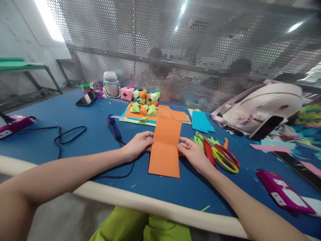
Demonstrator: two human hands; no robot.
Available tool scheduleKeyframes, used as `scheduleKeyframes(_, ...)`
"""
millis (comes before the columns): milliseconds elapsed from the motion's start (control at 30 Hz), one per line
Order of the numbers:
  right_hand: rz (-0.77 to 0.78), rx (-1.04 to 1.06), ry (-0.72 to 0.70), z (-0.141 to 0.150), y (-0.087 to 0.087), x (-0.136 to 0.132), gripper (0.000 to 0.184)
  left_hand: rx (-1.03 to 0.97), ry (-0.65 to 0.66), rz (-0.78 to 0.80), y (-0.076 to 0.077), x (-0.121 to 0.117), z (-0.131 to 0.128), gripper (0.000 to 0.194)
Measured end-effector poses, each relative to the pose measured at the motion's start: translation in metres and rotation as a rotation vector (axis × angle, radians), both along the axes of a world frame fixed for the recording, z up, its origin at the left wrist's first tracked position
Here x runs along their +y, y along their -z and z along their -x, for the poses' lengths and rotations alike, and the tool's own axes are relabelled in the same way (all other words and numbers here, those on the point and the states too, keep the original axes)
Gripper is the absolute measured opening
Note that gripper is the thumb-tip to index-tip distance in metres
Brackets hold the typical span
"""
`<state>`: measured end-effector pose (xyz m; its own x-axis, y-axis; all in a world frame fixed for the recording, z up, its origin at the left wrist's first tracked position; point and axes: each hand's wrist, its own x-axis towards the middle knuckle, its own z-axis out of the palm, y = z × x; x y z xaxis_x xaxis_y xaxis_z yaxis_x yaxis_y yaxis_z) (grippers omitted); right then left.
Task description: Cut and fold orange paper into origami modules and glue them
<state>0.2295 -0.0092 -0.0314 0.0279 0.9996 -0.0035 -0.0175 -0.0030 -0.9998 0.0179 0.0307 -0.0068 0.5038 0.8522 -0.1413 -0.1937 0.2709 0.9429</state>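
Observation:
An orange sheet of paper (165,159) with a crease across its middle is between my two hands, its upper half tilted up. My left hand (139,146) grips its left edge near the crease, thumb and fingers closed on it. On the opposite edge my right hand (192,152) pinches the paper at about the same height. Just right of that hand lie scissors (224,157) with red and yellow handles, beside green paper scraps (199,140). A blue glue gun (114,128) lies to the left of my left hand, its black cord running under my forearm.
Behind the sheet, folded paper balls (146,97) and green folded pieces (135,107) rest on stacked coloured paper (164,110). A bottle (111,83), a phone (87,98) and blue paper (201,121) are farther back. A pale backpack (265,102) and a purple device (284,192) stand right.

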Motion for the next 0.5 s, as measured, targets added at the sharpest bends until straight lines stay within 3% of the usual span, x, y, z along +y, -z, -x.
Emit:
scheduleKeyframes(300,-0.011,-0.069,-0.037,0.0041,-0.0051,-0.0032,0.036,0.047,-0.005,-0.029,0.0054,0.0066,0.0054,0.019)
scheduleKeyframes(500,-0.063,-0.097,0.034,0.0033,0.0014,-0.0041,0.024,-0.003,-0.004,-0.027,0.0035,0.0061,0.0041,0.017)
